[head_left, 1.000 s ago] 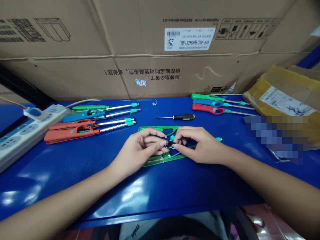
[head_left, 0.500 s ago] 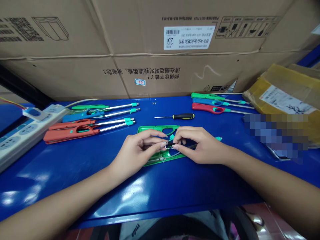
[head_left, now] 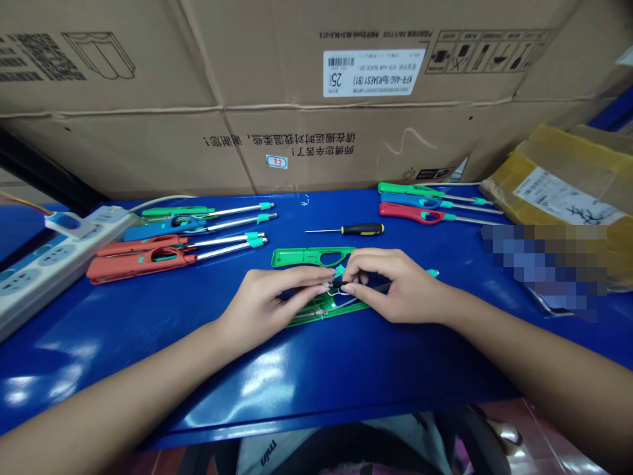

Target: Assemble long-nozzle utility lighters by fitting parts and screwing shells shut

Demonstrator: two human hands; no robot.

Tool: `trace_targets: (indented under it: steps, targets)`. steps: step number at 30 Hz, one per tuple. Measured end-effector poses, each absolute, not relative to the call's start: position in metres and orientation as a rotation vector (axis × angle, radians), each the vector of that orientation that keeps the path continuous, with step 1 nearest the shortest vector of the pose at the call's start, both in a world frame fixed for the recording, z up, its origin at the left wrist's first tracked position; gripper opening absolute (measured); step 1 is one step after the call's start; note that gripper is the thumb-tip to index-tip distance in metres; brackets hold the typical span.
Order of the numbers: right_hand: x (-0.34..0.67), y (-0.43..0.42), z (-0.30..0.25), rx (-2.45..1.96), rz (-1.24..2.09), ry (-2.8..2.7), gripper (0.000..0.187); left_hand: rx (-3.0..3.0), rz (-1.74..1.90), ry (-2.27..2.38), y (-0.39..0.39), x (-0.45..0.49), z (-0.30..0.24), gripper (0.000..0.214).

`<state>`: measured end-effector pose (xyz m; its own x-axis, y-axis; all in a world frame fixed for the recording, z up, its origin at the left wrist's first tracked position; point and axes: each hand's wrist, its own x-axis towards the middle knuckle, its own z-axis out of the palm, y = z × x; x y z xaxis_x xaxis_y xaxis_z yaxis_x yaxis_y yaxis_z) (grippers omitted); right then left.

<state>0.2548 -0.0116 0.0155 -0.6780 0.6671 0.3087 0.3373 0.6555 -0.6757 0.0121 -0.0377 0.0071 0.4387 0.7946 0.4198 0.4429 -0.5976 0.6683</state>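
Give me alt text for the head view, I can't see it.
The left hand and right hand pinch a small black part between them, over an opened green lighter casing on a blue table. A screwdriver lies beyond, with more long-necked lighters to the left and right.

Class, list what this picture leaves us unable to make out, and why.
In the head view:
- Black part: right end, behind the right hand.
- Nearer green shell: partly behind the left hand.
- Item beside the parcel: masked by pixel blocks.
- Parcel: cut off by the right edge.
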Motion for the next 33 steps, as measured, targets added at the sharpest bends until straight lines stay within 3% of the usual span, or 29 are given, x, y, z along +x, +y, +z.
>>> trace_targets:
  steps: [13,21,33]
  targets:
    - [0.255,-0.012,0.017,-0.775,0.79,-2.297,0.005,2.179,1.144,1.07,-0.043,0.013,0.01,0.022]
    - [0.256,-0.013,0.017,-0.765,0.803,-2.293,0.005,2.061,1.207,1.046,-0.038,0.016,0.015,0.01]
    - [0.254,-0.013,0.016,-0.706,0.787,-2.371,0.006,1.94,1.119,1.054,-0.041,0.018,0.004,0.024]
